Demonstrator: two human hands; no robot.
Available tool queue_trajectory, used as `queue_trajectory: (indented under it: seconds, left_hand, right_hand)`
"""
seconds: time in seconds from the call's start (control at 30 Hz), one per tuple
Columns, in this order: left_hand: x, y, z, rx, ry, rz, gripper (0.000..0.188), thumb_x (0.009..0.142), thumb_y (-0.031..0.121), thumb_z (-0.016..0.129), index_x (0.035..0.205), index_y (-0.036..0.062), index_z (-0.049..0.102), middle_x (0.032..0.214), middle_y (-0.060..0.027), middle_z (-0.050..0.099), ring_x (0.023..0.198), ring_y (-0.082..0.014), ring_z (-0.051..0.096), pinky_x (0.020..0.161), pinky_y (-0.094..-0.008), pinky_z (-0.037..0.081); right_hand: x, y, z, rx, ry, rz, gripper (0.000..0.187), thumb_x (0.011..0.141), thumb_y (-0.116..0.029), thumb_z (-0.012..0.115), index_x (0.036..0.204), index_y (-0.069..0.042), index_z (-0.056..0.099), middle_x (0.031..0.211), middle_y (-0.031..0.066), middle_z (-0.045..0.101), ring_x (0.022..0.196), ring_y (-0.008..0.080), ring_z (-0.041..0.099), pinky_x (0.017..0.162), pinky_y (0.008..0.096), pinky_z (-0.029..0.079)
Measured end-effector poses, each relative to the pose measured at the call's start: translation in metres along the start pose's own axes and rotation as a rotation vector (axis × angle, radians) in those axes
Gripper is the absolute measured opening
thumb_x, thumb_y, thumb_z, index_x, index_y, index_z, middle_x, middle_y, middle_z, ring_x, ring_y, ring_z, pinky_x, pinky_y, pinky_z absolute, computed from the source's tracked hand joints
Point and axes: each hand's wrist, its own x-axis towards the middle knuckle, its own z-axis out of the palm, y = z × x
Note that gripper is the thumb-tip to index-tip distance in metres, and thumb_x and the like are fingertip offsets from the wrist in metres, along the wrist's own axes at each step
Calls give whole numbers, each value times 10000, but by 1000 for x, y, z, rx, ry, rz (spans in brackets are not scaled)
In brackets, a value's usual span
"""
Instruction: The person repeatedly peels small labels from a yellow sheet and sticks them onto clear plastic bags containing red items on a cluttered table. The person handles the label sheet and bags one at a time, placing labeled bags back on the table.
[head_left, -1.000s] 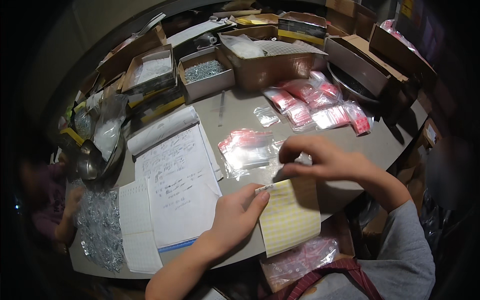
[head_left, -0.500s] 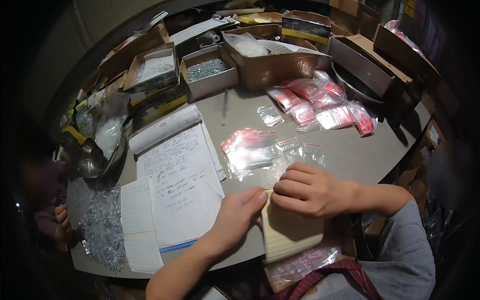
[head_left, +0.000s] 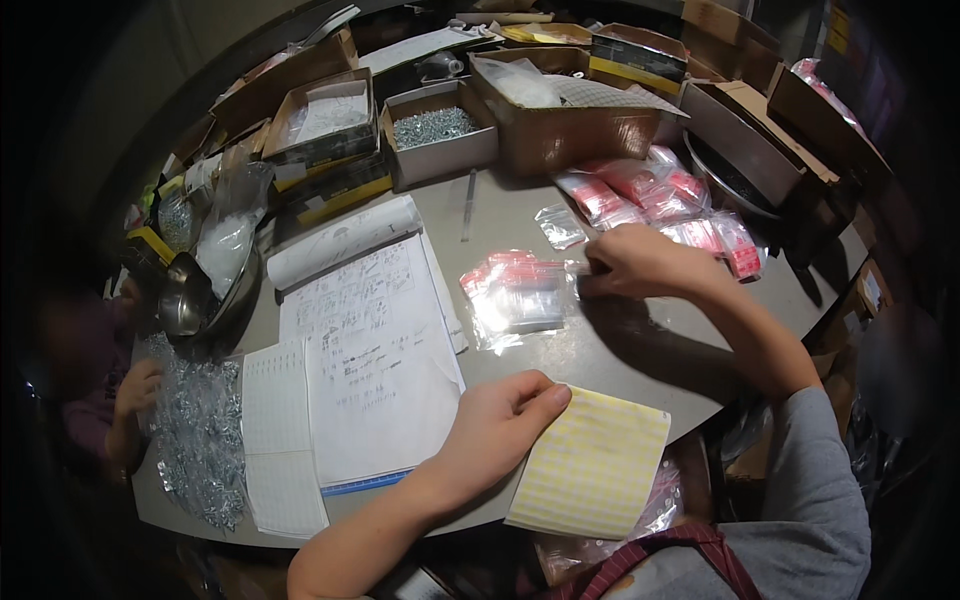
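Since half a second ago the right hand has left the yellow gridded sticker sheet and moved up to the heap of small clear plastic zip bags with red tops, where its fingertips pinch the heap's right edge. The left hand has stayed put, thumb and fingers pressed on the sheet's upper left corner.

Left of that grip lie white handwritten paper sheets, and further left a pile of silvery metal screws beside another person's hand. Nothing lies between the two hands. The sheet lies flat, its long axis running from the grip down towards the table's near edge.
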Motion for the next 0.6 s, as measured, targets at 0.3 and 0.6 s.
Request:
queue_trajectory:
  seconds: [0.3,0.6]
  left_hand:
    - [4,-4,1,21,20,40,224,1026,184,633,1037,-25,714,887,16,687,841,-43,582,756,-230,487]
    - [2,-7,2,0,62,63,160,1021,157,631,1031,-2,645,851,16,677,787,-26,568,684,-207,451]
  right_hand:
    - [11,-20,12,376,180,-232,214,909,-154,715,998,17,621,895,194,681,840,333,676,734,393,518]
    - [-8,-3,14,-2,223,87,314,887,-232,733,1024,-4,566,915,245,679,883,456,653,769,518,505]
